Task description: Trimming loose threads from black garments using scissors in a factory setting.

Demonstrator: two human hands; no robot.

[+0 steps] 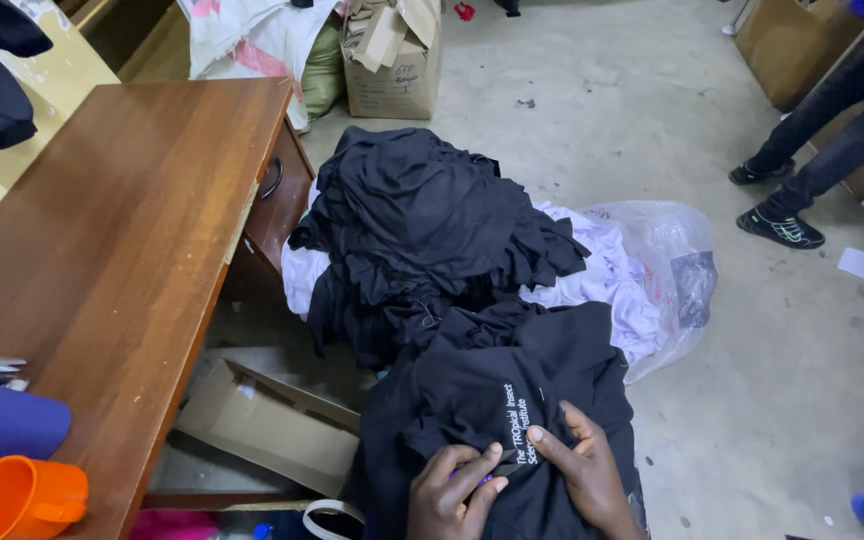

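Both hands pinch a black garment point(512, 400) on the person's lap: left hand point(449, 492) and right hand point(587, 470), fingers closed on its fabric. Behind, a clear plastic bag point(672, 270) holds white clothes point(602, 280); black clothes point(422, 220) are heaped beside it.

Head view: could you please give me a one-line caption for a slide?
Both hands, left hand and right hand, pinch a black garment beside a wooden desk, heaped clothes behind.

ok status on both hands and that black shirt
Left hand and right hand both pinching black printed cloth shirt. Heap of black clothes just beyond. Nothing blocking.
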